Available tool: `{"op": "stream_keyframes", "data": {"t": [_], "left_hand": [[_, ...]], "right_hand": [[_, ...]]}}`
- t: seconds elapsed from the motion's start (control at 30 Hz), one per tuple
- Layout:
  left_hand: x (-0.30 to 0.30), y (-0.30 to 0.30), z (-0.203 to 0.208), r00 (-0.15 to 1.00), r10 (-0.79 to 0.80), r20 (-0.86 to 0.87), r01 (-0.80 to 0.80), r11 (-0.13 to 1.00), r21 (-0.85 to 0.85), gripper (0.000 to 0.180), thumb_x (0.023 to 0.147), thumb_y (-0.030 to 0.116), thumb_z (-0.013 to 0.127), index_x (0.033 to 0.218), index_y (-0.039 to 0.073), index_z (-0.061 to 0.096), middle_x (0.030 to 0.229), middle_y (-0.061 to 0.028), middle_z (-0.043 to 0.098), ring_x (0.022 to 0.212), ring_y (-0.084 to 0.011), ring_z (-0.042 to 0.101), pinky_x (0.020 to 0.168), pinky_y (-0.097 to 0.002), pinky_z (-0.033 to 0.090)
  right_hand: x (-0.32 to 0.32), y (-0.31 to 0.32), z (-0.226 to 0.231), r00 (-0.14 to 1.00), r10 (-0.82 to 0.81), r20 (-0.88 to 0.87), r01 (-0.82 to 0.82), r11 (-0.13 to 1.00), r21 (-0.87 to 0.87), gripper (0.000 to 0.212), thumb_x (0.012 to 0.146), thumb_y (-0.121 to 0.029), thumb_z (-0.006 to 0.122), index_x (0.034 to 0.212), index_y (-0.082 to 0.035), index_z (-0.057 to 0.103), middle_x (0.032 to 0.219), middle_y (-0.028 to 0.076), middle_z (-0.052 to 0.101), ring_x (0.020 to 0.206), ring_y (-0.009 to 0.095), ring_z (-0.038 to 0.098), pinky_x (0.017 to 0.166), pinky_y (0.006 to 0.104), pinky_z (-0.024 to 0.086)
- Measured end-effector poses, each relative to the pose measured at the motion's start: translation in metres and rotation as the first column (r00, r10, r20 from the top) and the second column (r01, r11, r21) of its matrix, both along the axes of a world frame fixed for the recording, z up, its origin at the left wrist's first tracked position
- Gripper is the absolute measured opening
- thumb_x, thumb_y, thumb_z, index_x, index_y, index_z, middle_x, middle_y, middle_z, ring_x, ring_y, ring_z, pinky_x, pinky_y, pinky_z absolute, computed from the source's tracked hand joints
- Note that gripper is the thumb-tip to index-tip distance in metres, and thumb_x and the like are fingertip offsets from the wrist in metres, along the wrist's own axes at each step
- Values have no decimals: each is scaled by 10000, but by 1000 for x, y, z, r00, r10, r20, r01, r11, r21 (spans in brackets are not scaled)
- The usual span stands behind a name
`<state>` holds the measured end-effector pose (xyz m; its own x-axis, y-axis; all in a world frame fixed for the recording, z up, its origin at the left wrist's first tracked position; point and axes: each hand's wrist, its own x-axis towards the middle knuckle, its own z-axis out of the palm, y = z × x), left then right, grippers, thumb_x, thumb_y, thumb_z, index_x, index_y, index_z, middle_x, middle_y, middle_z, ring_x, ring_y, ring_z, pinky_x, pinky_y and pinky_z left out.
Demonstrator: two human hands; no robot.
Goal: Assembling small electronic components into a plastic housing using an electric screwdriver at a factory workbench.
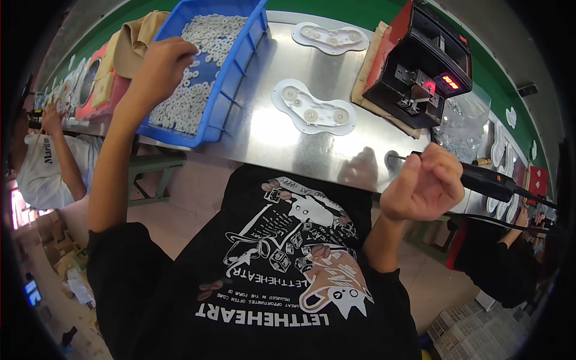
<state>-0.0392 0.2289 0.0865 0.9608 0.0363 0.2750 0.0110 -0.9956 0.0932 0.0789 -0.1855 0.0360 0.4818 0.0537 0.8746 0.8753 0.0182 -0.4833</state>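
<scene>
My left hand (161,69) is over a blue plastic bin (223,114) of small white ring-shaped parts (183,108). Its fingertips are pinched together, and whatever is between them is too small or hidden to make out. Off to the right, the fingers of my right hand (425,185) curl round a black electric screwdriver (489,182), its thin bit pointing left above the metal table's front edge. On the table between my hands lies a white curved plastic housing (313,108) with several round gears in it. A similar housing (330,38) lies farther back.
A black machine with a red lit display (414,66) stands at the back right on the metal table (258,135). Clear plastic bags (465,123) lie beside it. A tan cap (135,45) rests left of the bin. Other people work at both sides.
</scene>
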Motion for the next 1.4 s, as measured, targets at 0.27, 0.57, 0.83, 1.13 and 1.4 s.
{"op": "stream_keyframes", "data": {"t": [0.27, 0.57, 0.83, 1.13, 1.4], "left_hand": [[-6, -189, 19, 969, -56, 239, 201, 742, -640, 171, 849, -59, 715, 1015, -20, 730, 933, -113, 725, 801, -172, 667, 680, -272, 519], [11, -220, -43, 984, -42, 174, 178, 364, -914, 171, 857, -69, 711, 1018, -36, 756, 940, -108, 726, 754, -148, 685, 688, -252, 548], [28, -198, -51, 956, 105, 275, 113, 732, -672, 165, 822, -30, 753, 985, -5, 756, 881, -98, 732, 745, -186, 681, 669, -289, 543], [42, -196, -69, 984, 0, 177, 120, 735, -667, 61, 796, 14, 738, 856, 17, 728, 933, -107, 674, 979, -318, 583, 887, -410, 464], [56, -194, -75, 993, 9, 116, 63, 791, -609, 78, 804, 72, 745, 869, 30, 743, 1013, -75, 695, 1015, -294, 580, 879, -386, 474]], "right_hand": [[-21, 38, 24, 848, 325, -418, -481, 803, -352, 257, 873, -15, 755, 1094, 73, 657, 909, 125, 675, 791, 180, 640, 728, 281, 516], [-18, 22, -15, 478, 350, -805, -596, 803, -4, 194, 927, -80, 748, 1030, 65, 668, 921, 76, 695, 802, 133, 634, 745, 238, 492], [24, 47, -14, 940, 63, -336, -272, 733, -623, 91, 830, -75, 752, 895, -15, 731, 956, 81, 685, 788, 176, 602, 698, 292, 470], [18, 57, -25, 775, -49, -630, -368, 776, -513, 151, 795, -99, 783, 869, 14, 716, 938, 48, 680, 704, 108, 530, 635, 260, 436], [20, 60, -28, 761, -145, -632, -299, 787, -540, 192, 787, -107, 788, 900, 9, 685, 871, 35, 673, 755, 109, 560, 683, 263, 449]]}}
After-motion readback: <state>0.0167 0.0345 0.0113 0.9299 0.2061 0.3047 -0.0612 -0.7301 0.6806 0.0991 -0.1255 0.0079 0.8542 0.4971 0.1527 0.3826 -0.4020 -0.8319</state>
